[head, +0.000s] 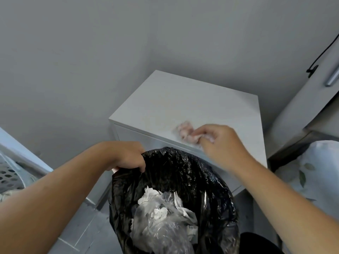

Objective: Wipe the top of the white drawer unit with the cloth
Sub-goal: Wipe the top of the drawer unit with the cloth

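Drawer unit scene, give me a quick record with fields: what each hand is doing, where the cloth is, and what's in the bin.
surface: white drawer unit, top bare apart from the cloth
cloth: pink cloth, bunched, near the front edge of the top
right hand: right hand gripping the cloth
left hand: left hand holding the rim of the black bin bag
bin contents: crumpled white paper and clear plastic

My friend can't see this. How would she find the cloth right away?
Find the white drawer unit in the corner. Near its front edge, the right hand pinches the cloth against the top. It is pink and crumpled, unlike the black bin bag held just below.
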